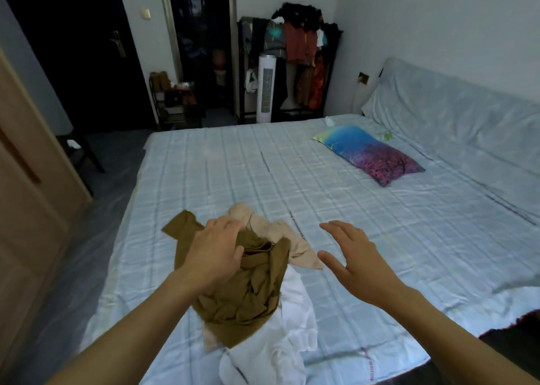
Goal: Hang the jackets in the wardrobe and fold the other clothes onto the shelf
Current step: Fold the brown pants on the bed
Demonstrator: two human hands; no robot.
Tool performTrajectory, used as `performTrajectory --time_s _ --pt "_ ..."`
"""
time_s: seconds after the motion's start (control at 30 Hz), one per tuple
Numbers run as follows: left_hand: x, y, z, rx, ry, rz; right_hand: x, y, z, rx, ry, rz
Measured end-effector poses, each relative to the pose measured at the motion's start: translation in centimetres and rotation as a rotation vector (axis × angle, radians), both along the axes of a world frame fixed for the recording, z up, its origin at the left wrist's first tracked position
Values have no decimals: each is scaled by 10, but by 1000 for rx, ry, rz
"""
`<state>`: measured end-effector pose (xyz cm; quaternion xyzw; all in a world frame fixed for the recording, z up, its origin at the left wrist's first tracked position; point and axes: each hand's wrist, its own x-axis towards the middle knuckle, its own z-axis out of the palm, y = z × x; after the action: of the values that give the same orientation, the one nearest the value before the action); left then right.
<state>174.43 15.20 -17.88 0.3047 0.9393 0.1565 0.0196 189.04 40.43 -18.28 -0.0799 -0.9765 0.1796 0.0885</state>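
Both arms reach out over the bed [336,197]. The left hand [216,250] sits on top of the brown garment [248,294], fingers curled into the crumpled cloth. The right hand [350,256] hovers at three o'clock of the pile, fingers spread, holding nothing. A pink garment [277,232] lies at twelve o'clock of the brown one, a white garment [280,349] at six. A pillow [368,154] rests at two o'clock.
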Motion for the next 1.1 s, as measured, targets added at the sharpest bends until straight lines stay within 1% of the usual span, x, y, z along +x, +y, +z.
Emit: performTrajectory --time_s 0.07,0.17,0.33,0.67,0.8,0.9,1.1 --pt "-33 5 -15 60 -43 29 -31 3 -16 -31 -24 -23" --pt "-71 10 -39 84 -129 54 -69 0 -42 -99 -89 -49" --pt "-122 19 -77 40 -245 46 -120 1 -74 -134 -184 -58" --pt "-186 53 -138 -34 -408 41 -201 34 -141 -253 -291 -94" --pt "-208 64 -166 -45 -476 68 -235 49 -170 -321 -322 -75" --pt "-231 74 -195 -103 -522 43 -266 58 -198 -331 -367 -66" --pt "-262 94 -256 -136 -620 31 -318 61 -269 -374 -534 48"
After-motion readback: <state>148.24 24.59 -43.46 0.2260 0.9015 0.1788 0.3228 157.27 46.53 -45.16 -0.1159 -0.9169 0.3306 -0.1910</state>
